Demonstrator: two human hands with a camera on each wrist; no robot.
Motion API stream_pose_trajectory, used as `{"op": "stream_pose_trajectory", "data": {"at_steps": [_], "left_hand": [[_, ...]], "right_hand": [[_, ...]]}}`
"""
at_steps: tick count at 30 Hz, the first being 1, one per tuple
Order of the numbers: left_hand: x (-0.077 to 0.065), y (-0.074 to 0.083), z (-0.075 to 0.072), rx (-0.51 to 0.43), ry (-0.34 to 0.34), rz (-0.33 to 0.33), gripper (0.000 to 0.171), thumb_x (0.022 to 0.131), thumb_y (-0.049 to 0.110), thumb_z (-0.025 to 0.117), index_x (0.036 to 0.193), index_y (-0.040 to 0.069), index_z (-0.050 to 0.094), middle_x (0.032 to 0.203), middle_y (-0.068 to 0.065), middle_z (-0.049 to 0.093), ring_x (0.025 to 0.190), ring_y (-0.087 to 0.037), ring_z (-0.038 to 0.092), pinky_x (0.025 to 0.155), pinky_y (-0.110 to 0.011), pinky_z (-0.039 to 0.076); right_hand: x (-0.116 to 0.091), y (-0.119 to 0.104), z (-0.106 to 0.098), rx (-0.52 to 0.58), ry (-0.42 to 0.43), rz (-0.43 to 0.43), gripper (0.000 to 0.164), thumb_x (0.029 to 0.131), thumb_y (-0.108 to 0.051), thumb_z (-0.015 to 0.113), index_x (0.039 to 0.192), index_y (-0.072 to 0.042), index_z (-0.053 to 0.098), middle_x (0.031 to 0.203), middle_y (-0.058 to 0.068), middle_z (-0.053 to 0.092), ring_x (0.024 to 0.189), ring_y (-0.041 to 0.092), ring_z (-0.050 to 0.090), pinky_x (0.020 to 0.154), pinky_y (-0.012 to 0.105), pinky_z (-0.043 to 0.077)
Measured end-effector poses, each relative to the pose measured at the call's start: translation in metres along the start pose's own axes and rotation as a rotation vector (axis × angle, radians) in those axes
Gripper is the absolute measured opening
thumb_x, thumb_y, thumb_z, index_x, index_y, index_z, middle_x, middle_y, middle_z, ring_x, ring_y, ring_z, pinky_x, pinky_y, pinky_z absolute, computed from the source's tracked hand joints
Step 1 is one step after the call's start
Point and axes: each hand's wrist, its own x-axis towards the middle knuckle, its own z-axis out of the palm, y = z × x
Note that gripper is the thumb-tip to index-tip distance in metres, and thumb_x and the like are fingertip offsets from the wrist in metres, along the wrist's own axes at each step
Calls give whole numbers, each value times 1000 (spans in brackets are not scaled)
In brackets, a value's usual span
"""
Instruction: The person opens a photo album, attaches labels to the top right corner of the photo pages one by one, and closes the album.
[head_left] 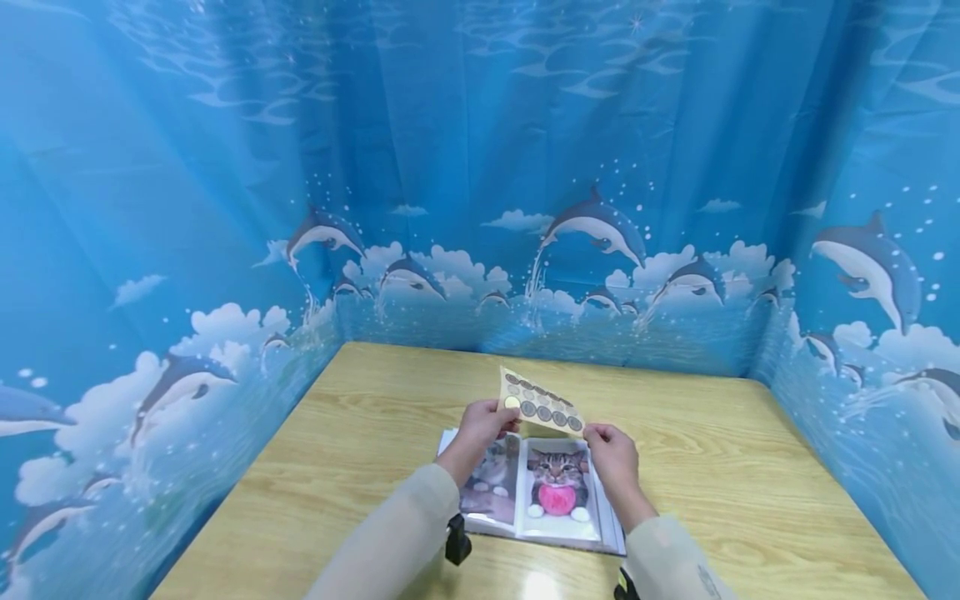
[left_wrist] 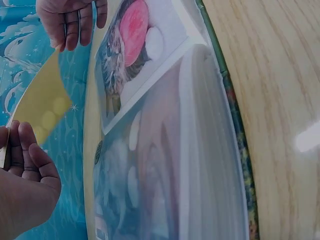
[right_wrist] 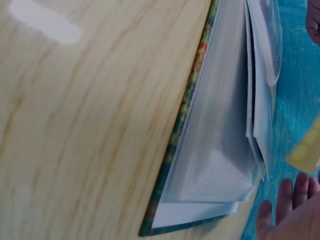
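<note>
Both hands hold up a cream sticker sheet [head_left: 542, 404] with rows of dark round stickers; one circle at its lower left is pale. My left hand [head_left: 483, 419] pinches the left edge, while my right hand [head_left: 613, 454] pinches the lower right corner. Below the sheet lies an open photo album [head_left: 520, 504] with clear sleeves. Its right page carries a cat picture [head_left: 558, 467] with a pink ball shape; glare partly veils the left page's picture [head_left: 489, 483]. In the left wrist view, a small dark round sticker [left_wrist: 98, 151] sits at that page's far edge.
The album rests on a wood-grain table [head_left: 360, 450]. Blue curtains [head_left: 465, 167] printed with dolphins stand behind the table and along both sides. In the right wrist view, the album's thick stack of sleeves [right_wrist: 220, 125] rises above its patterned cover [right_wrist: 182, 120].
</note>
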Motion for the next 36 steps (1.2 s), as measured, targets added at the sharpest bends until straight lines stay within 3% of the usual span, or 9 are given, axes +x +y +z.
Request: {"op": "stream_pose_trajectory", "data": {"at_steps": [5,10,15,18,28,36], "left_hand": [[-1,-4,1,-4,-4,-6,12,92,10,67,95,-1,71,78,-8,71,65,-10,61,76,-36,55],[-1,-8,2,4,-13,8,13,92,10,67,96,-2,71,75,-4,70,64,-9,61,68,-30,54],[-1,-10,4,-5,-31,27,14,92,10,67,97,-3,71,75,-3,70,64,-9,61,66,-29,53],[-2,-11,5,12,-39,37,15,92,11,68,97,-2,71,74,-1,70,65,-9,61,67,-30,53],[-6,-10,6,61,-51,24,15,93,15,68,97,1,72,77,-3,71,69,-11,61,78,-39,56],[-6,-11,7,74,-64,13,14,93,15,68,97,3,73,79,-4,71,71,-13,61,78,-40,54]], "right_hand": [[-2,-4,0,-128,13,-107,31,98,-17,58,122,3,65,115,22,67,103,35,63,92,50,51],[-4,-11,7,-237,-5,-294,27,97,-17,63,118,0,68,112,18,68,93,33,67,82,49,56],[-4,-18,15,-365,-13,-502,23,93,-19,69,111,-4,73,110,14,70,104,35,64,93,53,49],[-5,-23,18,-400,-30,-573,22,92,-20,71,108,-6,74,109,13,70,104,35,64,94,55,47],[-11,-36,24,-458,-45,-621,19,90,-21,73,105,-9,75,106,10,72,101,32,64,90,54,48],[-14,-36,29,-459,-40,-640,18,89,-22,75,103,-11,76,103,7,72,96,29,65,89,52,48]]}}
